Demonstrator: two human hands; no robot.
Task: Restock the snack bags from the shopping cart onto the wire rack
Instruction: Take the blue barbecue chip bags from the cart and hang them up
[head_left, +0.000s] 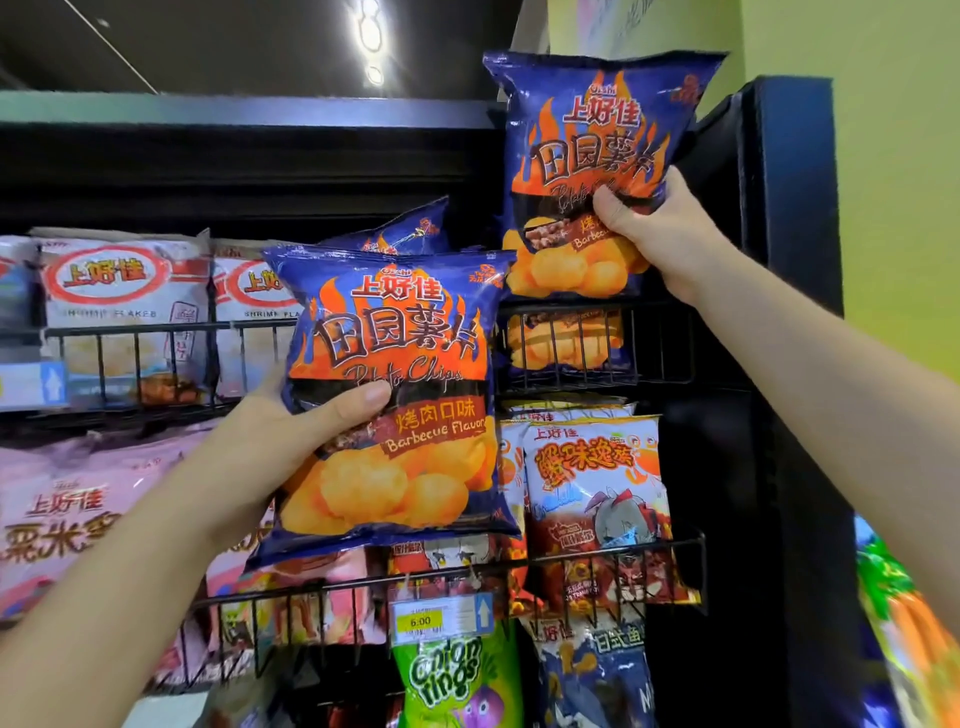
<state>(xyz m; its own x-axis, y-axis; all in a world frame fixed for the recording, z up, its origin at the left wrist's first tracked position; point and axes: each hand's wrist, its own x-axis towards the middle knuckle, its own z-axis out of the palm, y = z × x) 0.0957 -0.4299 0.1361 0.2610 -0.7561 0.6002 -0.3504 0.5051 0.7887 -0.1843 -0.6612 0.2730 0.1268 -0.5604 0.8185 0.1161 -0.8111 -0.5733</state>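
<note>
Holding one blue barbecue chips bag (395, 358) before the wire rack (291, 590) in my left hand (265, 452), thumb clamped across its front, I grip a second bag (587, 130) of the same kind with my right hand (660, 234), fingers closed on its lower part, just above the upper right basket (670, 343).

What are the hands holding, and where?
The left hand grips the lower barbecue chip bag at its left side; the right hand grips the upper barbecue chip bag at its lower right side.
</note>
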